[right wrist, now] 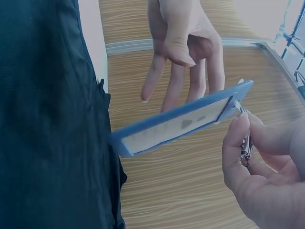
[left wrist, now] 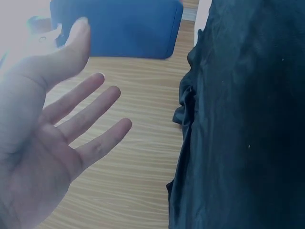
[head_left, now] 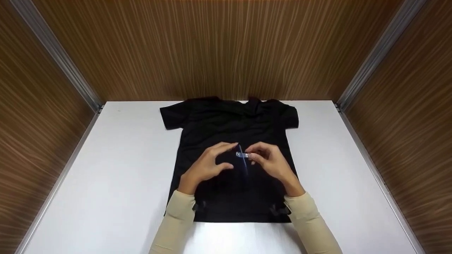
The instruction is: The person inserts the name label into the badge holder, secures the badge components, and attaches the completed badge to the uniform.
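My right hand [head_left: 271,161] pinches the metal clip [right wrist: 246,148] of a blue badge holder [right wrist: 181,125] between thumb and fingers. A clear strap [head_left: 241,154] joins the clip to the holder, which hangs edge-on in the head view and shows a pale card in its window in the right wrist view. Beside the holder, my left hand [head_left: 209,163] is spread with its thumb apart. Its index fingertip is close to the holder's upper corner; I cannot tell whether they touch. Beneath both hands a black short-sleeved shirt [head_left: 226,128] lies spread out, its collar at the far end.
The shirt lies on a white table [head_left: 127,158]. Wood-grain panels [head_left: 219,49] stand at the back and both sides, with metal rails [head_left: 60,53] along the corners. The shirt's collar end lies close to the back panel.
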A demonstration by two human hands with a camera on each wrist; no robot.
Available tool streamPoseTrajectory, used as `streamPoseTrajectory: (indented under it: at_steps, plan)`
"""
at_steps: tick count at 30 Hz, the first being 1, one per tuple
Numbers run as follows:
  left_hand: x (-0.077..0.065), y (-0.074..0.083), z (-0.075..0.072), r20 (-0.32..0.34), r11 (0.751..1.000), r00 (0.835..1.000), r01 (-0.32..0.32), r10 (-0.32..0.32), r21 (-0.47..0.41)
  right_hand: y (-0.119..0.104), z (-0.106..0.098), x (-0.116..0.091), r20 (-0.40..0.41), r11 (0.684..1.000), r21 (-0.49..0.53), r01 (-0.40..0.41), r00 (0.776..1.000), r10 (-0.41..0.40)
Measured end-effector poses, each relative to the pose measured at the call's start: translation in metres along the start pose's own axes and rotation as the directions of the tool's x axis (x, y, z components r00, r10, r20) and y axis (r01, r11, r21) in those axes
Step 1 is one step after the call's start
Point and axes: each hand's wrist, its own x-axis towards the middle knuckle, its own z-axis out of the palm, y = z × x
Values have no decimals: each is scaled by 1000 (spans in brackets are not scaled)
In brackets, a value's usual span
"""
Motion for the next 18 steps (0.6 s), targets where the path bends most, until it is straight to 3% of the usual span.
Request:
streamPoseTrajectory:
  at_steps: [4, 18]
  plan:
    - [1, 3, -3, -30, 1000, 999, -26, 26, -2, -3, 0, 0, 1, 1000, -8, -9, 1000, 9]
    - [4, 7, 4, -28, 996, 996, -85, 85, -3, -6, 4, -1, 40, 1000, -22, -16, 999, 17]
